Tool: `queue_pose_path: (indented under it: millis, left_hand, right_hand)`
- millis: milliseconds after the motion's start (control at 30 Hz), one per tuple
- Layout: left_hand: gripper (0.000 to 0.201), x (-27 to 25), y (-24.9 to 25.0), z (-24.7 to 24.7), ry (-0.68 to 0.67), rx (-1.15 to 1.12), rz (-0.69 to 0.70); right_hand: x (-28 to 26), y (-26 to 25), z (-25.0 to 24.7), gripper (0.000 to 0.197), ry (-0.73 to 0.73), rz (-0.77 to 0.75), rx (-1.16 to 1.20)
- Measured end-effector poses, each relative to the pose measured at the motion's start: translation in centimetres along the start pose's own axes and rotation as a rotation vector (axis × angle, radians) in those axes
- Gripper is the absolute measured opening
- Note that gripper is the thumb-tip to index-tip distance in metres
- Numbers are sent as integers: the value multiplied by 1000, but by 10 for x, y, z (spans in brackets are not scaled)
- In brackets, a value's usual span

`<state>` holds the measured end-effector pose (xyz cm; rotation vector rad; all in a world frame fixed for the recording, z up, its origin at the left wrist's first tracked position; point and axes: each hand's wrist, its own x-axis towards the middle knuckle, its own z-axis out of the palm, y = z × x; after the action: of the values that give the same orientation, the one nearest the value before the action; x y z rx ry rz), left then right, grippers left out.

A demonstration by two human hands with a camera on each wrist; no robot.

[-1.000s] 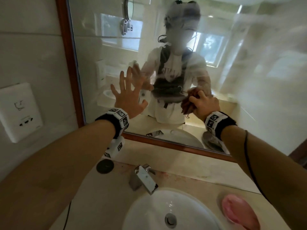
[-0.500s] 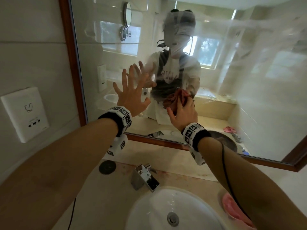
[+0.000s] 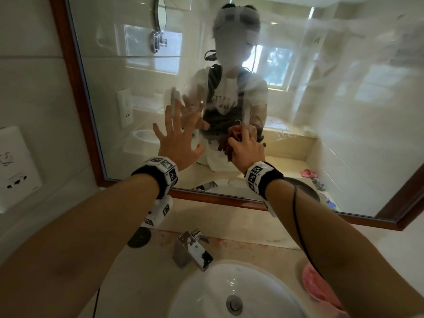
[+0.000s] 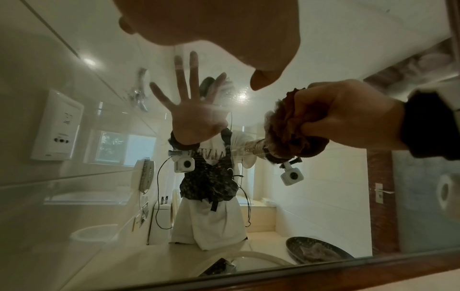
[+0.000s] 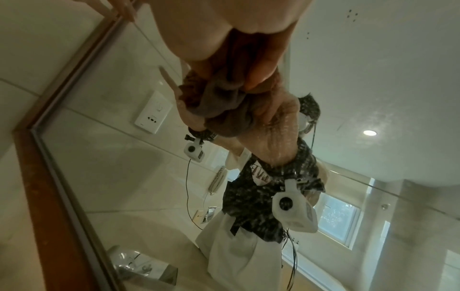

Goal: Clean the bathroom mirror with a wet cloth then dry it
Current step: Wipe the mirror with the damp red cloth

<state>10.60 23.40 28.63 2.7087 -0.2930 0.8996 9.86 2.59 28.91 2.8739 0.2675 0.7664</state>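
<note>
A large wood-framed mirror (image 3: 344, 138) hangs above the sink, its upper right part hazy with streaks. My left hand (image 3: 177, 136) lies flat on the glass at lower centre, fingers spread and straight. Just to its right, my right hand (image 3: 246, 149) grips a bunched reddish-brown cloth (image 3: 230, 143) and presses it against the glass. The left wrist view shows the cloth (image 4: 288, 133) bulging out of my right fist (image 4: 341, 116) against the mirror (image 4: 99, 206). In the right wrist view, the cloth (image 5: 224, 98) is wadded between my curled fingers, meeting its reflection in the mirror (image 5: 124, 177).
Below the mirror a white basin (image 3: 231, 292) sits in a beige counter, with a chrome tap (image 3: 192, 249) behind it. A pink soap dish (image 3: 319, 288) is at the basin's right, a dark round object (image 3: 139, 237) to its left. A white wall socket (image 3: 16, 166) is mounted left of the wooden frame (image 3: 75, 92).
My right hand with the cloth moved left along the glass toward my left hand, then shifted slightly back right. The left hand has stayed flat on the mirror.
</note>
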Motion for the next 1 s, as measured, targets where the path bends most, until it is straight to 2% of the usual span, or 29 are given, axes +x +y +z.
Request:
queue_pose_path:
  millis: [167,367,533,733,800,900,1000]
  left_hand:
    - [95,7,15,9,-6,21,12]
    - [93,7,35,17,-30,60,-11]
    - [92,3,72,25,-56,90,-12]
    - [95,9,140,29,-37,73,5]
    - [97,12,160,28,-36,75,-1]
    - [96,15,181,24,-65,67,18]
    - [92,19,192,21,-78,53,39]
  right_hand:
    - [4,16,-6,36,-27,-118,-71]
    - [-2,58,-7,34,-38,-158,-68]
    - [-20,126,-23,34,31,-78,-75]
    - [-53,226,-35,25,90,130,11]
    - [-64,241,-37,25,131,190,59]
    - [-72,244,-39,35,135,258,139]
    - [-70,237,-39,24,168,275,181]
